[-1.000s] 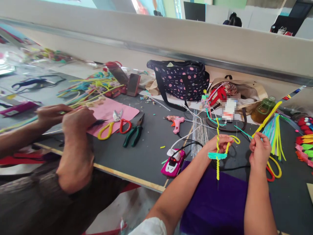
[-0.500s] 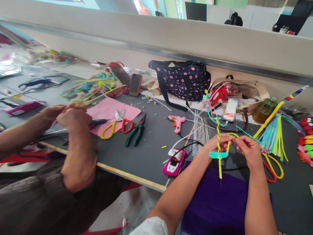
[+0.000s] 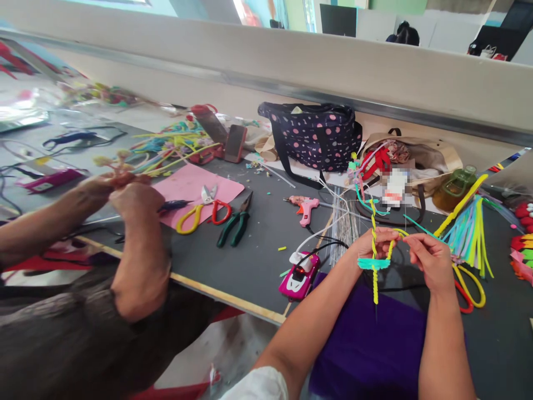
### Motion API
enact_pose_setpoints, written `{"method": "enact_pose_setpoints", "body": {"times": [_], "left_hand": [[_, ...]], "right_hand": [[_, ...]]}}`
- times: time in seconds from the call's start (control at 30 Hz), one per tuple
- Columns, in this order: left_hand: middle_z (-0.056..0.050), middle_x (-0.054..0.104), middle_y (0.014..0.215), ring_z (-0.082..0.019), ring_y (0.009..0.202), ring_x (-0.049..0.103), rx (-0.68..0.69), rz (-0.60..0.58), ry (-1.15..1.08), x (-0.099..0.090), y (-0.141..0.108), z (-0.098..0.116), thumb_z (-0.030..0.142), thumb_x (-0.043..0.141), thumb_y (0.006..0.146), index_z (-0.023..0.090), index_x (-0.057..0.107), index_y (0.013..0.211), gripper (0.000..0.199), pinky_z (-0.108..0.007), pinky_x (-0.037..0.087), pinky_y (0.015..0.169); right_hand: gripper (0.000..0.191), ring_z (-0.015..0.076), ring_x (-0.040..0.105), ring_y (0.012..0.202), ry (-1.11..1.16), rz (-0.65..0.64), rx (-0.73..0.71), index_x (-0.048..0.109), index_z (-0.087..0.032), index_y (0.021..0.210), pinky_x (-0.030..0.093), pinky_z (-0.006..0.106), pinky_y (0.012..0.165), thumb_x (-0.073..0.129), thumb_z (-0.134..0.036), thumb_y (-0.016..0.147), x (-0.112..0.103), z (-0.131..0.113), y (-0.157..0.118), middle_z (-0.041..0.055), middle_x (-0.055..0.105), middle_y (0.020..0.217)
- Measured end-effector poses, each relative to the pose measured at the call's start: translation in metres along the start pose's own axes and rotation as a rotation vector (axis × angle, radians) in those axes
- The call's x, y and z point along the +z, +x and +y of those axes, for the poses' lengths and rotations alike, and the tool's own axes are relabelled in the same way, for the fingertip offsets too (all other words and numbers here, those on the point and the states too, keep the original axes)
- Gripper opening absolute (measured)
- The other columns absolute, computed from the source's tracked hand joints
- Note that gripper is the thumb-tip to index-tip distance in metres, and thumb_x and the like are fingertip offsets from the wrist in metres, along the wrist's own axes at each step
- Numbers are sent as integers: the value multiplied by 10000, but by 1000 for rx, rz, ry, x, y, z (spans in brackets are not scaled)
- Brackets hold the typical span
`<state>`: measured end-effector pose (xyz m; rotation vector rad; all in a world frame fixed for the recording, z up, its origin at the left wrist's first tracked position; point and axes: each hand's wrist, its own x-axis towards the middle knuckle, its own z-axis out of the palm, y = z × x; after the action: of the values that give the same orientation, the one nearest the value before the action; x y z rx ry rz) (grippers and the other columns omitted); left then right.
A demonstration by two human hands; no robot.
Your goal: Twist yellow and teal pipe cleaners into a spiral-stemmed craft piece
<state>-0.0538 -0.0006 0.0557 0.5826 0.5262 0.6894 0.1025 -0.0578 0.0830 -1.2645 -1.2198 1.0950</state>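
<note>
My left hand (image 3: 376, 244) is closed on a twisted yellow pipe cleaner (image 3: 373, 225), which hangs upright with a thin wire tip below. Across it sits a short teal pipe cleaner piece (image 3: 373, 264), just under my left fingers. A yellow strand arches over from the left hand to my right hand (image 3: 428, 258), whose thumb and forefinger pinch its end. Both hands are above a purple cloth (image 3: 370, 344) at the table's edge. Scissors with red and yellow handles (image 3: 472, 286) lie beside my right wrist, partly hidden.
A bundle of pastel pipe cleaners (image 3: 470, 233), a bottle (image 3: 453, 189) and a dark patterned bag (image 3: 318, 136) stand behind. Left are a pink glue gun (image 3: 303, 208), a magenta power strip (image 3: 298, 276), green pliers (image 3: 236, 222) and more scissors (image 3: 203, 205). A co-worker's hands (image 3: 129, 191) hold fuzzy stems.
My right hand has moved slightly right along the yellow strand, its pinch kept. My left hand holds its place. The co-worker's hands have risen a little, and the whole view has shifted slightly.
</note>
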Motion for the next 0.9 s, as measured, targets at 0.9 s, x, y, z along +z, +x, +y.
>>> {"method": "enact_pose_setpoints", "body": {"times": [0.9], "left_hand": [[17, 582, 514, -28, 379, 431, -67, -48, 122, 13, -10, -3, 286, 841, 540, 87, 661, 666, 297, -151, 328, 390]], "right_hand": [[443, 84, 226, 485, -40, 183, -200, 632, -228, 1245, 167, 225, 434, 598, -427, 850, 1, -5, 0, -69, 287, 547]]}}
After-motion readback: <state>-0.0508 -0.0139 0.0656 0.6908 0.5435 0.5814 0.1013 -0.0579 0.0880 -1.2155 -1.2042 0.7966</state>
